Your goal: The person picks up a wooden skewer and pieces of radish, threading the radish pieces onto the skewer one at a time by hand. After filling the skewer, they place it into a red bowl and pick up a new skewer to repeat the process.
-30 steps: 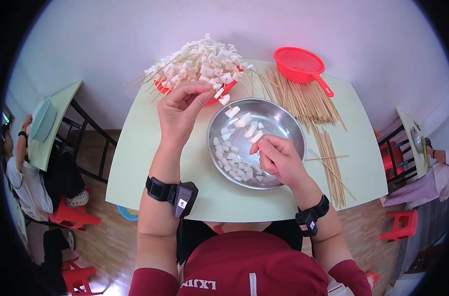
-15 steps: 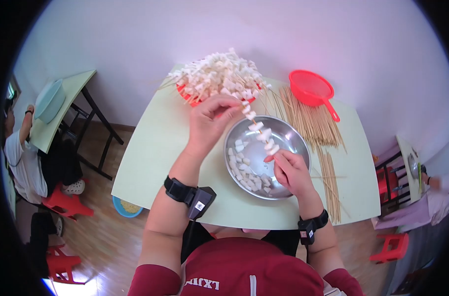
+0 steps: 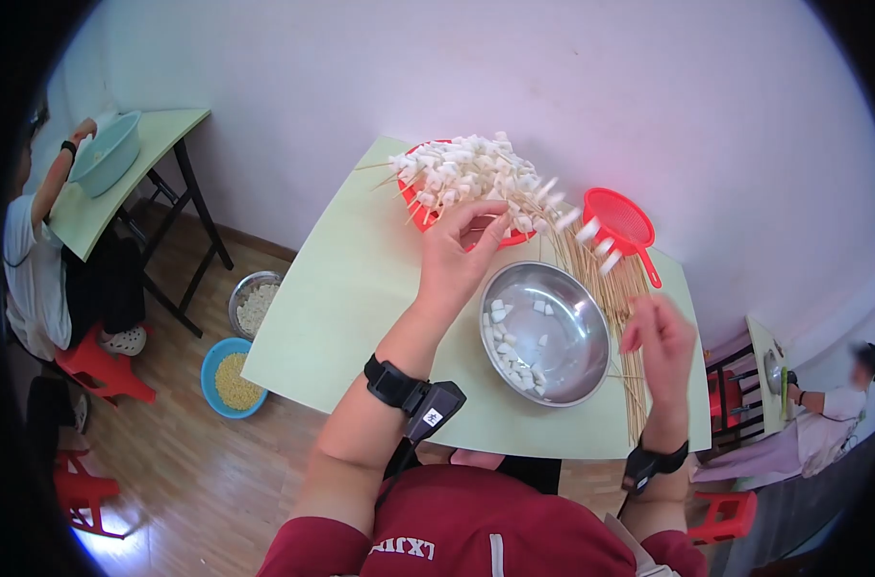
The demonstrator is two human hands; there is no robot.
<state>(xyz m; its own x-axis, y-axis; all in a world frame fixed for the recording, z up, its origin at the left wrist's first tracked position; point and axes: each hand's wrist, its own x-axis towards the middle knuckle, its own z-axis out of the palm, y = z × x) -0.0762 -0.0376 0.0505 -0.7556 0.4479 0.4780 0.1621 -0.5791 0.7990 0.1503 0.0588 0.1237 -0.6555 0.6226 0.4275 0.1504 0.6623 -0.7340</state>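
Observation:
My right hand [image 3: 663,337], blurred by motion, is right of the steel bowl. Its closed fingers line up with the lower end of a skewer of white pieces [image 3: 588,232], which slants up and left over the sticks. My left hand [image 3: 457,250] is above the bowl's left side, in front of the heap; thumb and forefinger are pinched, and whatever lies between them does not show. White cubes [image 3: 514,363] lie inside the steel bowl [image 3: 599,370], mostly at its left. Filled skewers [image 3: 476,168] are piled in a red basket [image 3: 413,207].
Bare bamboo sticks [image 3: 591,274] lie behind and right of the bowl, beside a red strainer [image 3: 620,219]. Bowls of food, one blue [image 3: 210,387] and one steel [image 3: 236,303], stand on the floor at left. People sit at tables on both sides.
The skewer has moved up and right, away from over the bowl, and my left fingers are now off its tip. My right hand has swung right. The whole view has shifted.

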